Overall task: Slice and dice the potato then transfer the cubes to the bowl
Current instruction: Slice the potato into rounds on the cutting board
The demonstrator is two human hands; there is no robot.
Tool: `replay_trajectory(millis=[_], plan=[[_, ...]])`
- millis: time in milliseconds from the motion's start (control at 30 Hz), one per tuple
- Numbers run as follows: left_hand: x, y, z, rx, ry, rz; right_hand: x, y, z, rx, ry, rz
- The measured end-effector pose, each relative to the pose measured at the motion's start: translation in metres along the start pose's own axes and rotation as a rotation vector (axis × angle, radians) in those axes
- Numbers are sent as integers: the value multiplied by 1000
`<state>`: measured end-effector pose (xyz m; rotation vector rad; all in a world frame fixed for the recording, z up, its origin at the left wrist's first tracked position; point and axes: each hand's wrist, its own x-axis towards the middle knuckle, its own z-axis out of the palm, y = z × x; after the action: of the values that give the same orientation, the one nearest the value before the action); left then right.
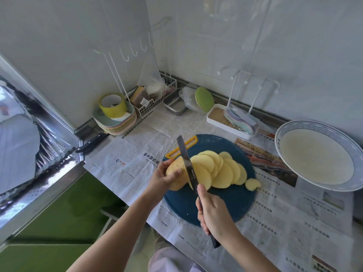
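Slicing in progress: potato [175, 174] sits on the left part of the board [225, 201], skin on, cut face toward the right. Left hand [164, 178] grips it from the left, fingers [176, 171] curled round the uncut end. Slices [218, 169] lie fanned and overlapping to the right of the cut face, flat on the board. One small end piece [253, 184] lies just beside the fan at the board's right edge. Knife [186, 163] runs between potato and slices, blade against the cut face, tip pointing away over the board's yellow grip [181, 147]. Right hand [213, 213] holds the handle, fingers wrapped round it, index finger laid along the blade's spine; the handle butt sticks out below the wrist. Bowl [314, 124] stands right of the board, apart from it, with a blue-patterned rim and a pale inside. Newspaper [137, 150] covers the tabletop [357, 213] under board and bowl. Behind the board: white tray [216, 122] with a rack and pastel plates [241, 118] leaning in it, green pad [204, 99], metal tin [174, 107], wire basket [157, 101] in the corner, plate stack [117, 124] with a tape roll [113, 106] on top. Second knife [92, 143], black handle, lies at the far left edge. Hooks [135, 52] hang on the wall above the basket.
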<state>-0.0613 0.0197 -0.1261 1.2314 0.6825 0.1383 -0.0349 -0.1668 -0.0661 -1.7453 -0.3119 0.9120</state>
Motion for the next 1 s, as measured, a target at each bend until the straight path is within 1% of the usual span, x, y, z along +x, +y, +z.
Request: replay_trajectory(millis=[267, 433, 633, 1000], plan=[[0, 1, 1, 35, 6, 15, 2, -1, 0, -45, 3, -9], [0, 1, 1, 83, -13, 18, 2, -1, 0, -39, -4, 17], [0, -1, 1, 139, -19, 34, 4, 7, 7, -159, 33, -5], [4, -1, -3, 205, -39, 27, 14, 14, 17, -240, 74, 13]])
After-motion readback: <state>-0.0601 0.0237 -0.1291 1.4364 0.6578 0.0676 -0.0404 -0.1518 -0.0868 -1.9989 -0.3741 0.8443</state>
